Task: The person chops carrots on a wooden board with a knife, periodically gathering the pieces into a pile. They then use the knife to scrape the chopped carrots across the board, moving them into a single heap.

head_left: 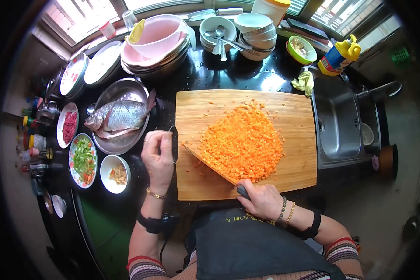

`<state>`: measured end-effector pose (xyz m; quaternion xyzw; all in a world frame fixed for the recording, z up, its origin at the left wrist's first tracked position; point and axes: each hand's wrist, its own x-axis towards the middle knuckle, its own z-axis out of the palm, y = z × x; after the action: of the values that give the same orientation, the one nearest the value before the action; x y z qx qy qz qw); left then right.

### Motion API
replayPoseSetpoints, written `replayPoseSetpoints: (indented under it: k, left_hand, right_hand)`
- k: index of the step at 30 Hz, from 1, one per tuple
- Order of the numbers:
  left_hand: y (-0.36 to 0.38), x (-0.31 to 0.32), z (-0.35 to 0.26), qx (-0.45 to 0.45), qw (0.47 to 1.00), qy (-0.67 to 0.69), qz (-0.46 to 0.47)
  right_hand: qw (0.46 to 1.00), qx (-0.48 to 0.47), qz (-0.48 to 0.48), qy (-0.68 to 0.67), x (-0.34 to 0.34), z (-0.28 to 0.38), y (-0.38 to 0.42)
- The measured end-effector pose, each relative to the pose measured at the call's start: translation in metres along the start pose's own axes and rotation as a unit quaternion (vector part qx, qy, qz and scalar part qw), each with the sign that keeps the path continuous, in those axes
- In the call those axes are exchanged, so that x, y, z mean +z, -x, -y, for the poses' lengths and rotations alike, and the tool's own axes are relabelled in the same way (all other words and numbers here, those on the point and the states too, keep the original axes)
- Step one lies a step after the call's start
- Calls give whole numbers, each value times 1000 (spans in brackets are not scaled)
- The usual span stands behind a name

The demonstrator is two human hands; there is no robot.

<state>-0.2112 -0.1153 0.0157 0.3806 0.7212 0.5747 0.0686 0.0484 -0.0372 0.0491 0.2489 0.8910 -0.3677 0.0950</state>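
— Where's the knife?
— My right hand fists its handle, hiding it; blade lies against the diced carrot on the cutting board.
— Left hand?
— Curled at the board's left edge; whether it grips anything, I can't tell.

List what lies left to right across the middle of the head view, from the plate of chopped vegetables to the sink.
Plate of chopped vegetables → small white bowl → left hand → knife blade → diced carrot pile → cutting board edge → sink.

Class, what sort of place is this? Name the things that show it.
Probably a home kitchen: a steel sink, a bamboo chopping board heaped with diced orange carrot, and a whole raw fish.
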Motion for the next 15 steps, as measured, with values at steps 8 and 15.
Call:
replayPoseSetpoints:
  k: [8, 15]
  left_hand:
    - [7, 32, -31, -179, 971, 142, 77]
    - [19, 50, -7, -111, 988, 107, -4]
  right_hand:
    - [999, -39, 21, 20, -14, 18, 8]
    - [997, -23, 56, 52, -5, -1, 6]
